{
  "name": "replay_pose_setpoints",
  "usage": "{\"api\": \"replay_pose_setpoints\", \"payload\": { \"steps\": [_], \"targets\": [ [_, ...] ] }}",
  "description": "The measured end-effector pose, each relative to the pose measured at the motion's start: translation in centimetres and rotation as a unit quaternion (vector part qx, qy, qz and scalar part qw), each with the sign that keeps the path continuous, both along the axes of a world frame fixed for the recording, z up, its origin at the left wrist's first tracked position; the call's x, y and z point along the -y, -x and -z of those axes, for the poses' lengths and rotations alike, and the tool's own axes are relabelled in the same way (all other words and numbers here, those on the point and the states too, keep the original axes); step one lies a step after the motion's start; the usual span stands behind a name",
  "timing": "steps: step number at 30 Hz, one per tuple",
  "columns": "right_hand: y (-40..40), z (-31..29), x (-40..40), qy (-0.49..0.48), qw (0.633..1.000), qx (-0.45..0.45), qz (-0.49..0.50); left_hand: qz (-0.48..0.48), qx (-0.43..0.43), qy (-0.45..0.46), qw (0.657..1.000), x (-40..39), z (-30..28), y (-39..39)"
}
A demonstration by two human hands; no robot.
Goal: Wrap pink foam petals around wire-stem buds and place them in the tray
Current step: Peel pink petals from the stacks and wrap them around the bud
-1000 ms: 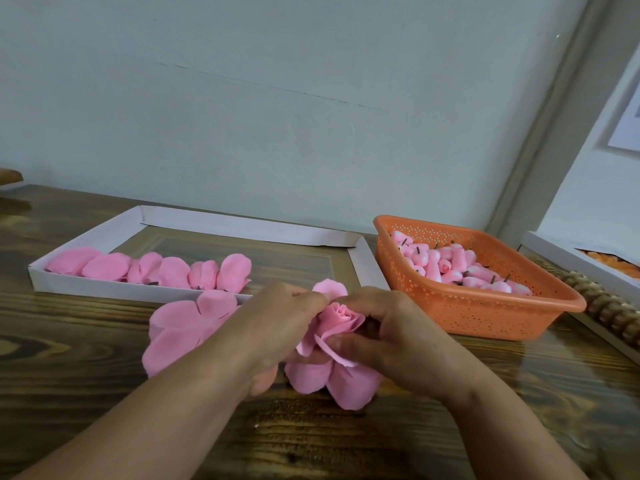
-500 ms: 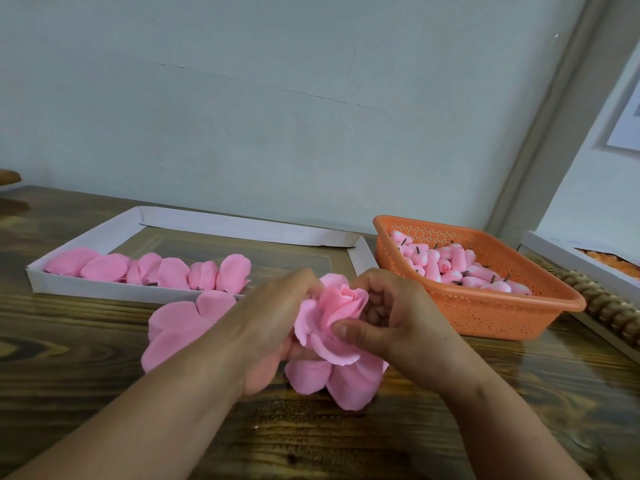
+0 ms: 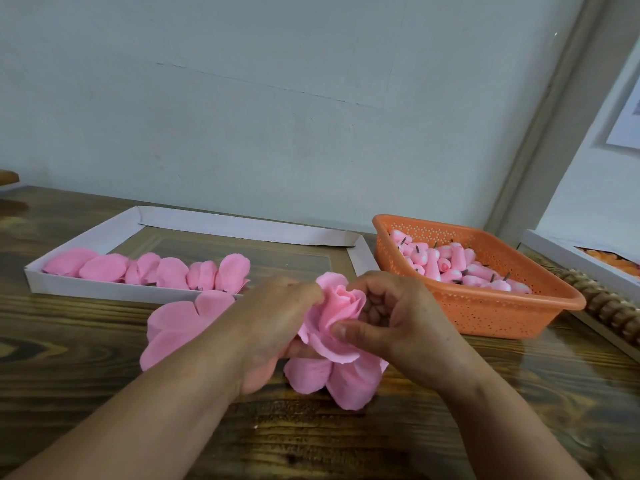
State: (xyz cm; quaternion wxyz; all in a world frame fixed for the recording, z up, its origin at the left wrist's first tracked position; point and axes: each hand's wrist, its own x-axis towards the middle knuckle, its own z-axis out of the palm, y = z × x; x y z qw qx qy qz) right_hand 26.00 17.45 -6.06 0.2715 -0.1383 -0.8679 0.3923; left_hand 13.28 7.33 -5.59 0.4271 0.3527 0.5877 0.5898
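Observation:
A half-wrapped pink foam rose [image 3: 341,313] is held above the wooden table between both hands. My left hand [image 3: 277,320] grips its left side with curled fingers. My right hand [image 3: 391,317] pinches the front petal with thumb against fingers. Its wire stem is hidden. Outer petals [image 3: 339,379] hang below the hands. A flat pink petal sheet [image 3: 176,323] lies on the table to the left. The white cardboard tray [image 3: 79,289] behind holds a row of several wrapped pink flowers [image 3: 156,271].
An orange plastic basket [image 3: 485,313] at the right holds several pink wire-stem buds [image 3: 450,265]. Further right lie a white box [image 3: 554,247] with orange pieces and a row of wooden beads [image 3: 609,306]. A pale wall stands close behind the table.
The petals have been drawn up and tighter round the bud. Both hands rose slightly, and my right thumb now presses the front petal lower down.

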Motion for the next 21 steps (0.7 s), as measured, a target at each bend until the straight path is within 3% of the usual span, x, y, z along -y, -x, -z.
{"api": "replay_pose_setpoints", "payload": {
  "steps": [10,21],
  "targets": [
    [0.03,-0.02,0.32,0.017,0.999,0.02,-0.018,0.005,-0.052,0.01,0.999,-0.35,0.78,0.61],
    [-0.15,-0.58,0.78,-0.083,0.995,0.052,0.034,0.023,-0.103,0.016,0.994,0.0,0.49,0.6]
  ]
}}
